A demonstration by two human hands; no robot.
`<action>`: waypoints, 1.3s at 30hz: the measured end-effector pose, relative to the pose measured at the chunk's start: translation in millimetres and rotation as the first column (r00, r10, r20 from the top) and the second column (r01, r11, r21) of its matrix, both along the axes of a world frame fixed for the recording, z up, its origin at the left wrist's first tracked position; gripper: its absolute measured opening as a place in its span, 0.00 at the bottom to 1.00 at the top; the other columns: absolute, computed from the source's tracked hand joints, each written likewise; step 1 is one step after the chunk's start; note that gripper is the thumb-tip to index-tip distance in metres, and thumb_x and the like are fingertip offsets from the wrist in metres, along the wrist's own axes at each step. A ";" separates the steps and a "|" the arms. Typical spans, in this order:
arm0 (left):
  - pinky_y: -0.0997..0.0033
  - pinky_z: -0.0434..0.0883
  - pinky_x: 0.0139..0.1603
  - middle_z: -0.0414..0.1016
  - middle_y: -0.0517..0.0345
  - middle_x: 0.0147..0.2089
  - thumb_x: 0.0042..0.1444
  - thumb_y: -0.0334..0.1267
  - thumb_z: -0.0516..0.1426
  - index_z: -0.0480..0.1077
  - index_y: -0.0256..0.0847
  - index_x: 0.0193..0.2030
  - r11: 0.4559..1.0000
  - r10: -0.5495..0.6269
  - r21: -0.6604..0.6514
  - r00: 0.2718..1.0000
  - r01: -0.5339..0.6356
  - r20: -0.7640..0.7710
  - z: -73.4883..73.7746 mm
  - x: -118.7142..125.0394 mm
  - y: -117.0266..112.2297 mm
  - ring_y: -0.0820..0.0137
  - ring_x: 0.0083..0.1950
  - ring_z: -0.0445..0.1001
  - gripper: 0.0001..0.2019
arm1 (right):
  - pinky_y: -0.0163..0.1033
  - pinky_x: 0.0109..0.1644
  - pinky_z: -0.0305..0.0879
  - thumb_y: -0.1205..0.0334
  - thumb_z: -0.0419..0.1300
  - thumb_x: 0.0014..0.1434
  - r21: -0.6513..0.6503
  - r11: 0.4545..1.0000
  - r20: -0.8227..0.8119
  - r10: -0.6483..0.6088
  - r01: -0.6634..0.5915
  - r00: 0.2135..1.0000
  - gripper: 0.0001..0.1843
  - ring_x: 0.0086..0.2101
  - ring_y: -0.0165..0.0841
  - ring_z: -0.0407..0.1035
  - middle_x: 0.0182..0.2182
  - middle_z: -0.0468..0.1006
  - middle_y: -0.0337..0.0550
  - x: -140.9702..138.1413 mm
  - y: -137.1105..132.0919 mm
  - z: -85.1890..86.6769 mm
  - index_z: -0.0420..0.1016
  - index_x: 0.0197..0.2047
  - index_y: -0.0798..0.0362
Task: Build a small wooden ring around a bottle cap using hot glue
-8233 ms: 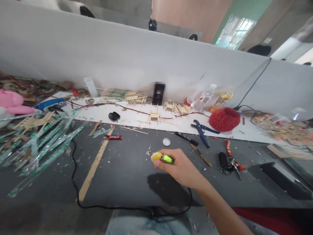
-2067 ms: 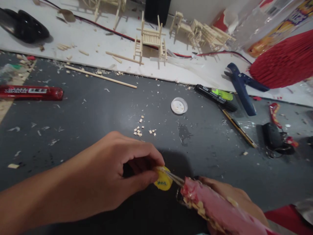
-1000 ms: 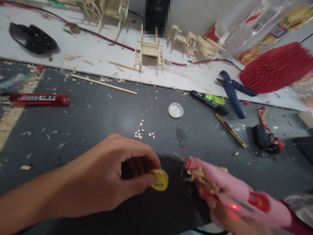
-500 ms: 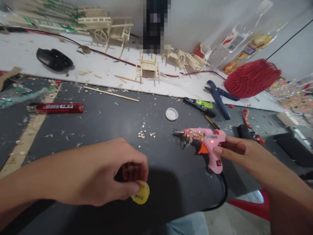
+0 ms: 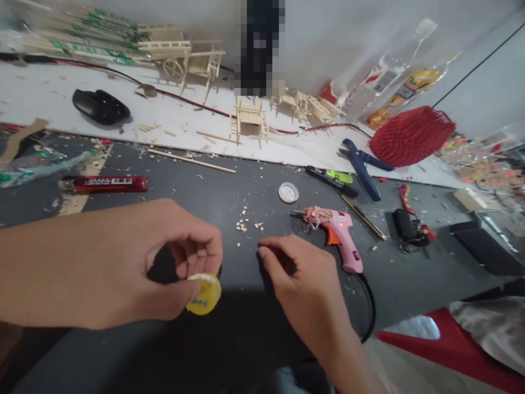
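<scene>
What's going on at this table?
Someone is working with both bare hands. The left hand pinches a small yellow disc with a whitish strip along its edge. The right hand is close to some tiny pale pieces on the grey table; whether its fingertips hold anything is unclear. A pink glue gun lies just beyond that hand, and a little wooden model stands farther back.

Left hand (image 5: 133, 260) pinching, fingers curled, right hand (image 5: 307, 282) with thumb and forefinger close together
</scene>
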State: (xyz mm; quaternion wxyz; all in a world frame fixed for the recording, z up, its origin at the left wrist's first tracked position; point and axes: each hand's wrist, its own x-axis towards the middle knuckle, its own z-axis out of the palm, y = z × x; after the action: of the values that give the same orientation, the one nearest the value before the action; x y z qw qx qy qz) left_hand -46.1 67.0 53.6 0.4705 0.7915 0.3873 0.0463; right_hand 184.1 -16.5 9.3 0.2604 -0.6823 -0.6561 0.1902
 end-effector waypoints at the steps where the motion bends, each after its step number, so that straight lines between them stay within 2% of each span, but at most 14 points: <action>1: 0.75 0.66 0.33 0.75 0.69 0.26 0.61 0.49 0.58 0.71 0.47 0.27 0.999 -0.019 -0.029 1.000 0.018 -0.024 1.2 -0.5 1.7 0.71 0.29 0.73 0.13 | 0.37 0.34 0.67 0.68 0.64 0.66 0.004 1.000 -0.009 0.008 -0.008 1.000 0.10 0.30 0.34 0.80 0.30 0.86 0.38 -5.0 4.3 -3.3 0.87 0.37 0.49; 5: 0.75 0.67 0.35 0.76 0.67 0.29 0.58 0.47 0.58 0.73 0.47 0.28 0.996 -0.036 -0.088 0.999 0.034 -0.019 0.3 -0.7 7.6 0.69 0.32 0.75 0.10 | 0.38 0.35 0.65 0.68 0.67 0.65 0.035 0.999 -0.009 0.036 -0.035 0.999 0.08 0.30 0.34 0.78 0.29 0.85 0.38 -16.2 12.0 -9.3 0.88 0.38 0.50; 9: 0.76 0.59 0.26 0.74 0.69 0.26 0.55 0.40 0.60 0.73 0.47 0.28 0.995 -0.012 -0.096 1.000 0.012 0.003 -2.1 -0.1 8.4 0.72 0.28 0.70 0.05 | 0.39 0.36 0.64 0.69 0.68 0.64 0.100 0.993 0.011 0.066 -0.067 0.998 0.06 0.29 0.34 0.76 0.28 0.84 0.40 -21.2 9.1 -12.3 0.89 0.39 0.54; 12: 0.77 0.57 0.24 0.75 0.70 0.27 0.56 0.40 0.60 0.73 0.47 0.29 0.996 -0.013 -0.091 1.000 0.012 -0.015 -3.2 0.7 8.6 0.73 0.28 0.70 0.06 | 0.39 0.38 0.64 0.72 0.66 0.65 0.126 0.988 0.039 0.088 -0.093 0.995 0.08 0.30 0.35 0.77 0.29 0.84 0.42 -22.7 8.5 -14.9 0.88 0.38 0.55; 14: 0.77 0.59 0.26 0.75 0.69 0.28 0.57 0.42 0.60 0.72 0.47 0.29 0.995 -0.018 -0.097 1.000 0.016 -0.016 -4.6 1.4 9.4 0.72 0.30 0.73 0.07 | 0.39 0.38 0.64 0.73 0.66 0.66 0.110 0.988 0.039 0.102 -0.105 0.994 0.10 0.31 0.36 0.78 0.29 0.84 0.43 -23.6 9.9 -16.1 0.88 0.36 0.55; 18: 0.76 0.65 0.32 0.75 0.69 0.27 0.60 0.47 0.59 0.72 0.47 0.29 0.992 -0.013 -0.125 1.000 0.014 0.011 -8.1 3.2 11.2 0.71 0.31 0.75 0.11 | 0.38 0.35 0.63 0.74 0.65 0.62 0.092 0.994 -0.064 0.065 -0.059 0.996 0.11 0.28 0.33 0.74 0.26 0.82 0.40 -25.2 12.8 -13.8 0.87 0.31 0.54; 20: 0.76 0.64 0.31 0.75 0.69 0.27 0.61 0.45 0.60 0.72 0.46 0.29 0.992 -0.006 -0.130 1.000 0.009 0.026 -9.2 4.7 11.9 0.71 0.30 0.74 0.11 | 0.35 0.32 0.62 0.73 0.65 0.58 0.041 0.999 -0.197 0.003 0.005 0.980 0.10 0.26 0.29 0.71 0.23 0.79 0.36 -23.6 12.4 -8.9 0.86 0.30 0.52; 22: 0.77 0.64 0.31 0.75 0.70 0.27 0.61 0.44 0.62 0.74 0.46 0.30 0.990 0.007 -0.142 0.998 0.001 0.055 -10.3 6.9 12.8 0.73 0.30 0.74 0.09 | 0.32 0.27 0.61 0.70 0.68 0.55 -0.098 0.993 -0.419 -0.098 0.062 0.903 0.06 0.23 0.27 0.69 0.21 0.77 0.33 -19.7 10.6 -2.4 0.86 0.29 0.51; 25: 0.78 0.68 0.34 0.80 0.70 0.28 0.62 0.44 0.63 0.78 0.46 0.33 0.981 0.009 -0.194 0.995 0.011 0.104 -13.8 11.2 15.4 0.72 0.32 0.78 0.08 | 0.27 0.24 0.61 0.67 0.73 0.51 -0.285 0.958 -0.690 -0.221 0.022 0.690 0.04 0.21 0.25 0.67 0.19 0.78 0.32 -12.4 7.3 4.7 0.86 0.28 0.49; 27: 0.78 0.70 0.36 0.83 0.68 0.30 0.64 0.44 0.63 0.80 0.46 0.35 0.970 -0.019 -0.238 0.994 0.045 0.109 -18.2 13.8 17.9 0.71 0.33 0.80 0.08 | 0.26 0.24 0.65 0.69 0.76 0.49 -0.320 0.947 -0.774 -0.241 -0.033 0.586 0.06 0.21 0.25 0.70 0.20 0.80 0.33 -9.0 5.8 5.8 0.87 0.28 0.49; 30: 0.77 0.70 0.33 0.84 0.67 0.31 0.64 0.43 0.63 0.81 0.46 0.35 0.962 -0.059 -0.263 0.995 0.078 0.077 -27.4 15.5 21.4 0.70 0.32 0.79 0.08 | 0.24 0.25 0.68 0.75 0.79 0.45 -0.368 0.927 -0.829 -0.292 -0.072 0.478 0.12 0.22 0.24 0.72 0.22 0.83 0.32 -7.1 5.4 3.7 0.89 0.28 0.47; 33: 0.77 0.69 0.29 0.81 0.67 0.29 0.63 0.44 0.64 0.81 0.47 0.34 0.962 -0.056 -0.262 0.995 0.076 0.082 -36.0 15.1 22.8 0.69 0.30 0.77 0.08 | 0.22 0.27 0.70 0.76 0.80 0.44 -0.412 0.908 -0.824 -0.335 -0.078 0.458 0.14 0.23 0.23 0.74 0.23 0.85 0.32 -7.5 6.1 1.9 0.90 0.28 0.46; 39: 0.79 0.70 0.30 0.78 0.67 0.27 0.58 0.38 0.65 0.80 0.46 0.32 0.949 -0.015 -0.309 0.988 0.062 0.153 -41.0 19.0 23.6 0.72 0.28 0.73 0.04 | 0.20 0.26 0.69 0.74 0.81 0.45 -0.446 0.893 -0.773 -0.351 -0.060 0.528 0.13 0.23 0.23 0.75 0.22 0.85 0.32 -6.8 6.4 3.5 0.90 0.27 0.44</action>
State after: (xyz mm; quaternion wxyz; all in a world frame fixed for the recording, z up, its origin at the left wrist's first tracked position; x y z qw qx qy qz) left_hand -27.1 90.6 12.7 0.6183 0.7087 0.3380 0.0341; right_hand 177.3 -10.1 12.8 0.4038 -0.5994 -0.3320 0.6062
